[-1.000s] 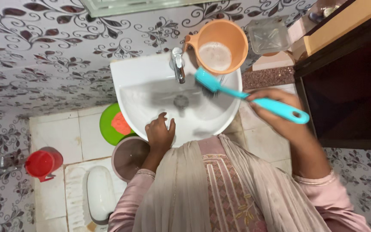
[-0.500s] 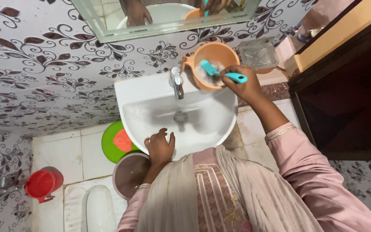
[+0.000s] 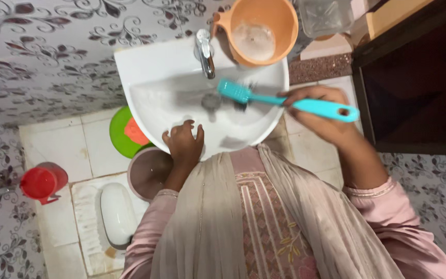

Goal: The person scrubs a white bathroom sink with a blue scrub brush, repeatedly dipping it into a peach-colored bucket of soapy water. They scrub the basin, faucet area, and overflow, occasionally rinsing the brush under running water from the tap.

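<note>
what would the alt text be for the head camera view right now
Seen from above, a person's right hand holds a turquoise scrub brush with its bristles over the bowl of a white wall basin, while the left hand rests on the basin's front rim. An orange mug stands beside the tap.

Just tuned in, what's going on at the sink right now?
A person stands at a white washbasin. The right hand holds a turquoise long-handled brush, its bristle head over the bowl near the drain. The left hand rests on the basin's front rim. An orange mug sits at the back beside the tap.
</note>
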